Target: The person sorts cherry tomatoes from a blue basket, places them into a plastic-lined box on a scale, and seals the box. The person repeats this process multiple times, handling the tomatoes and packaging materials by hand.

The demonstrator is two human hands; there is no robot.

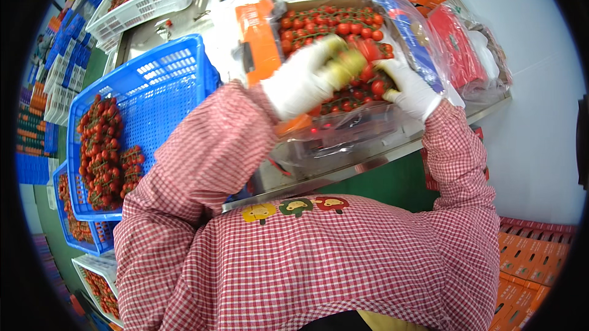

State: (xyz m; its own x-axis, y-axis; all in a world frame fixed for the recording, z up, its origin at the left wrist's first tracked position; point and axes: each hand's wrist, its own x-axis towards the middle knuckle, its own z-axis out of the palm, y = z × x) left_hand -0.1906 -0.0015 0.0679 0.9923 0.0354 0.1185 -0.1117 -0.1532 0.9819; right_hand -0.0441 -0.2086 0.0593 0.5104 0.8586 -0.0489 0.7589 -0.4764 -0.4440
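Note:
Vine cherry tomatoes (317,22) fill an open carton lined with clear plastic, its orange flap (258,36) folded out on the left. My left hand (317,73), in a white glove with yellowish fingertips, is over the middle of the carton, blurred, with red tomatoes by its fingers; its grip is unclear. My right hand (407,85), gloved alike, reaches in at the carton's right side, fingers curved round tomatoes near the front corner. Whether it grips them is hard to see.
A blue plastic crate (161,87) with tomato trusses (101,151) stands at the left. Behind it is a white crate (147,4) of tomatoes. Red plastic-wrapped packaging (455,45) lies right of the carton. The metal table edge (349,170) runs before me; orange boxes (524,262) are stacked at lower right.

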